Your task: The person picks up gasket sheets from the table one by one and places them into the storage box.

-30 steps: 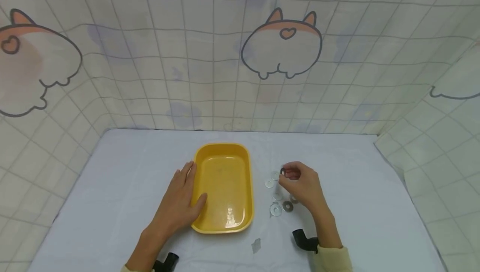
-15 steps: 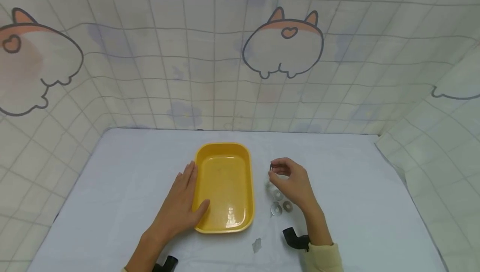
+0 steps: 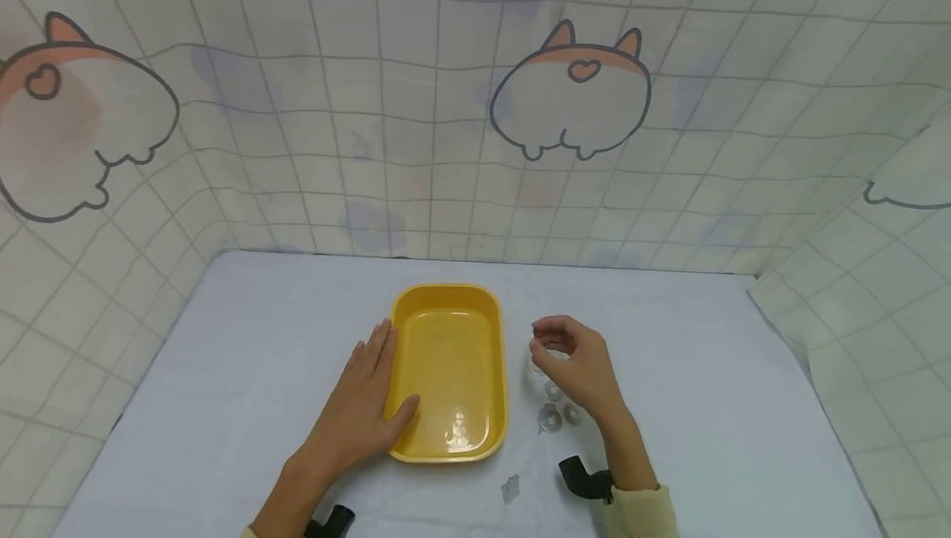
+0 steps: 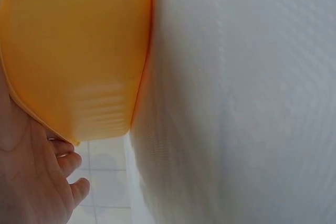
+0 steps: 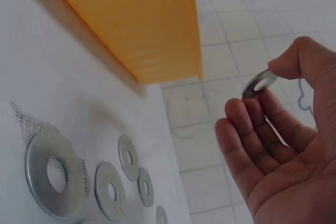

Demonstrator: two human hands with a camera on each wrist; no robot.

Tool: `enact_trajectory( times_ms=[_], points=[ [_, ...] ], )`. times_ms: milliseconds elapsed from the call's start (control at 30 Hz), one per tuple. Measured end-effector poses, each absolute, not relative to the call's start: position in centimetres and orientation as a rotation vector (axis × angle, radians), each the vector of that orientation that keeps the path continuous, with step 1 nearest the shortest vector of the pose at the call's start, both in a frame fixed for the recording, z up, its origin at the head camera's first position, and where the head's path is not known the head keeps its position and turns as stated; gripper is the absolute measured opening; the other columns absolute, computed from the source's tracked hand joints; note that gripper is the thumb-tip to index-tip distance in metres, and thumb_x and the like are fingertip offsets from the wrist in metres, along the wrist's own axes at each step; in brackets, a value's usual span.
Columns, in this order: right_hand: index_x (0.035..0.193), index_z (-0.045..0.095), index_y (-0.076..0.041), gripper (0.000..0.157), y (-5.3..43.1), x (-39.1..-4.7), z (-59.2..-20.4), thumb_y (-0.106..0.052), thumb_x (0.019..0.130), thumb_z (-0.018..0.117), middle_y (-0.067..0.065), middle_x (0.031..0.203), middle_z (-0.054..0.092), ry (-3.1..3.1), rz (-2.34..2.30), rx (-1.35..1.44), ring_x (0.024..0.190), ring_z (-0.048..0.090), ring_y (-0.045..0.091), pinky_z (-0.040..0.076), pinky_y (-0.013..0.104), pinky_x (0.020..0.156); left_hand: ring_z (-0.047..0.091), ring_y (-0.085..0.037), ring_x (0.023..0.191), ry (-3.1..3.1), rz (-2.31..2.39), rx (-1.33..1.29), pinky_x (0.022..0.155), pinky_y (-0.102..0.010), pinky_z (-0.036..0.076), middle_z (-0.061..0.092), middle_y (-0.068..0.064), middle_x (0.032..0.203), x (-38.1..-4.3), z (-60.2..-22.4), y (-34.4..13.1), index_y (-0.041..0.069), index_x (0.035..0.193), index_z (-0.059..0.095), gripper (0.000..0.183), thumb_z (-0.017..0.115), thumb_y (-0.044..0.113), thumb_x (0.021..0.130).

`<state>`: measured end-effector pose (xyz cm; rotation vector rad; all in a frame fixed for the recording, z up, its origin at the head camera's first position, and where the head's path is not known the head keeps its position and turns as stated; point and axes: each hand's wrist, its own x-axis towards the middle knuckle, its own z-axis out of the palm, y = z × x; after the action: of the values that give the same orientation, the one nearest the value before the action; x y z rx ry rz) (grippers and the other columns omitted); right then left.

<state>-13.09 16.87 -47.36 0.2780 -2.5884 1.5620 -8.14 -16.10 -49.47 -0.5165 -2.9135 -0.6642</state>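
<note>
My left hand [image 3: 357, 402] rests along the left side of a yellow plastic tray [image 3: 449, 373], its fingers fairly straight and touching the rim, the thumb reaching over it. In the left wrist view that hand [image 4: 31, 166] lies against the tray's outer edge. My right hand [image 3: 583, 366] is to the right of the tray, above the table. Between thumb and fingertips it pinches a flat metal washer [image 5: 251, 88], held tilted in the air. Below it, several more washers [image 5: 35, 161] lie on the white cloth; in the head view the hand partly covers them.
A white cloth covers the table [image 3: 706, 373]. A grey mesh patch [image 3: 510, 488] shows in front of the tray. Black wrist mounts [image 3: 585, 480] sit under both forearms. A grid-patterned curtain [image 3: 416, 150] hangs behind and at the sides.
My right hand has lifted the pinched washer and moved it left towards the tray, then slowed almost to a stop. The left hand stays on the tray. The head view shifts slightly.
</note>
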Motion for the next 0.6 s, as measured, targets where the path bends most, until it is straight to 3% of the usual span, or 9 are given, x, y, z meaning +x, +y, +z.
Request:
enact_trajectory(
  times_ms=[233,467,600],
  points=[
    [0.118,0.073,-0.008,0.026,16.5,-13.0,-47.1,-0.020,0.096,0.078,0.004,0.111,0.077,-2.567,1.564,0.316,0.101,0.072,0.017,0.063,0.041,0.103,0.020,-0.033,0.166,-2.916,-0.666,-0.515,0.135,-0.054,0.021,0.015,-0.018,0.179,-8.3,-49.5,-15.9,-0.003,0.168,0.014,0.096,0.063,0.042,0.099],
    [0.116,0.072,-0.013,0.023,15.7,-12.7,-47.2,-0.018,0.094,0.079,0.000,0.110,0.076,-2.570,1.496,0.310,0.103,0.072,0.015,0.062,0.037,0.104,0.017,-0.033,0.167,-2.951,-0.673,-0.507,0.135,-0.055,0.021,0.012,-0.018,0.179,-8.2,-49.1,-15.9,-0.003,0.168,0.012,0.096,0.062,0.041,0.099],
    [0.115,0.072,-0.016,0.023,15.0,-12.6,-47.2,-0.020,0.093,0.079,-0.002,0.112,0.076,-2.579,1.449,0.302,0.105,0.071,0.015,0.062,0.041,0.104,0.018,-0.034,0.167,-2.949,-0.662,-0.504,0.135,-0.054,0.021,0.014,-0.020,0.178,-8.2,-49.1,-15.9,-0.004,0.168,0.013,0.096,0.063,0.040,0.099]
  ],
)
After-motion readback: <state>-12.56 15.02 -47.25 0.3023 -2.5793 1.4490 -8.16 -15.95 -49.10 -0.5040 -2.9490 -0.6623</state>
